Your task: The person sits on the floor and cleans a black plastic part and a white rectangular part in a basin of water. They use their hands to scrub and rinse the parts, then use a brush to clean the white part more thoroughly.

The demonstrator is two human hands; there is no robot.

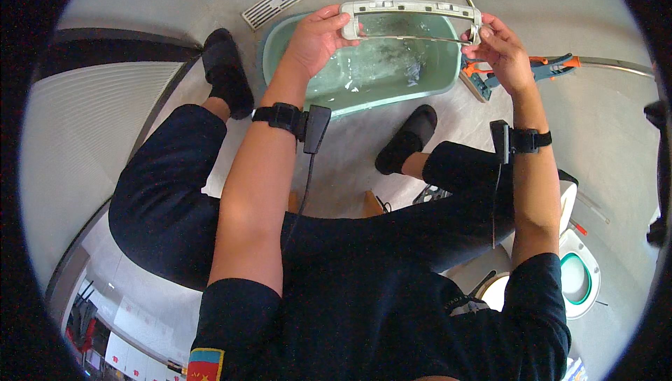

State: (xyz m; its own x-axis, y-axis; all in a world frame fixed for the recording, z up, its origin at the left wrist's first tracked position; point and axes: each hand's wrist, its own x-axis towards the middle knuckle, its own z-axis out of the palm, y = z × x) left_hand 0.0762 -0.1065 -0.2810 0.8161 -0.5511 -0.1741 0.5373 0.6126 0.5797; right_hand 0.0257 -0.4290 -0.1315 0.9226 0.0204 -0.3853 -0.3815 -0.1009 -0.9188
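Observation:
A white plastic frame (409,7) with a long rectangular opening is held up between both of my hands. My left hand (319,37) grips its left end, thumb on the front. Its right end is pinched by my right hand (499,48). Under the frame, a green plastic tub (367,107) stands on the floor with clear, rippling water in it. The tub's surface shows through the frame's opening. Each wrist wears a black strap with a small device and a cable.
A floor drain grate (276,4) lies behind the tub at the left. Blue and orange tools (546,69) and a metal pole (614,64) are at the right. A toilet (590,297) is at the lower right. A ribbed panel (105,113) stands at the left. My feet flank the tub's near side.

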